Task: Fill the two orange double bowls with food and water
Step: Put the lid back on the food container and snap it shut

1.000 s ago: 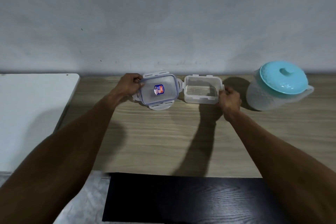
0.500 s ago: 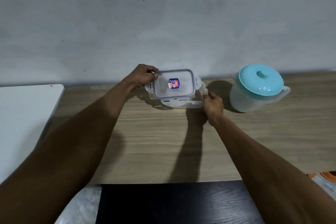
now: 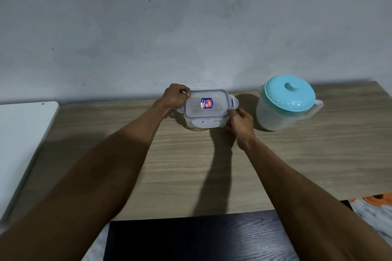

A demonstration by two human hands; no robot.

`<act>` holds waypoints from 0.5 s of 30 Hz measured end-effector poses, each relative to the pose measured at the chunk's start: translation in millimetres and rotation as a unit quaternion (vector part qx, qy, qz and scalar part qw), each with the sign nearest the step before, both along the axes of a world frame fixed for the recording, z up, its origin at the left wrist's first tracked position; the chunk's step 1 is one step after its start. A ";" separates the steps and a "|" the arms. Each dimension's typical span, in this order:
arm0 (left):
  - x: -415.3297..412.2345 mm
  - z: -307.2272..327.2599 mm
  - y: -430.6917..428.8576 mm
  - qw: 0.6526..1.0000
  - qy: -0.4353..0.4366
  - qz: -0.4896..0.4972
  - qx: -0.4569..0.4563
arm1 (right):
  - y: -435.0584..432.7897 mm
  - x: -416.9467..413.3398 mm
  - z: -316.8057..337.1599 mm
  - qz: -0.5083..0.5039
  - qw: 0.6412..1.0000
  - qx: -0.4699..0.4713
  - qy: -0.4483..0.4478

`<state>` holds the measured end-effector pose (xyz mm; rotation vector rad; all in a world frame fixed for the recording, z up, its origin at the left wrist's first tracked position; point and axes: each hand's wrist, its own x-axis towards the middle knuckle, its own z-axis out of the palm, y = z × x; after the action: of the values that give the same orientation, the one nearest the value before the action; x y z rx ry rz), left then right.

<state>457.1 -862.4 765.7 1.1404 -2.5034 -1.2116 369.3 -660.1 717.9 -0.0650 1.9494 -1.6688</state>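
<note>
A clear plastic food container (image 3: 192, 123) stands near the back of the wooden table (image 3: 191, 165). Its clip lid (image 3: 204, 106), with a small blue and red sticker, lies on top of it. My left hand (image 3: 175, 96) grips the lid's left end. My right hand (image 3: 240, 122) holds the container's front right corner. A translucent water jug with a turquoise lid (image 3: 286, 99) stands to the right. A sliver of an orange bowl (image 3: 375, 199) shows at the right edge, below the table.
A grey wall rises directly behind the table. A white surface (image 3: 19, 144) adjoins the table on the left. A black wood-grain panel (image 3: 195, 239) lies in front of the table's near edge.
The lid, held by my left hand beside the open container, has moved right and now sits on top of it. My right hand stayed at the container.
</note>
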 end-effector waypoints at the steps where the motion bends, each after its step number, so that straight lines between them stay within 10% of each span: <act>1: -0.9 -2.3 1.7 1.000 0.002 0.005 0.001 | 0.9 -0.1 0.0 0.002 1.000 0.002 0.009; 15: 16.5 -6.2 16.1 0.985 0.022 0.075 0.152 | 3.8 12.8 29.7 0.043 0.966 0.186 0.172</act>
<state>473.6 -846.3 759.5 1.3253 -2.2047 -1.5946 382.0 -656.3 747.7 -0.3106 2.4510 -1.2736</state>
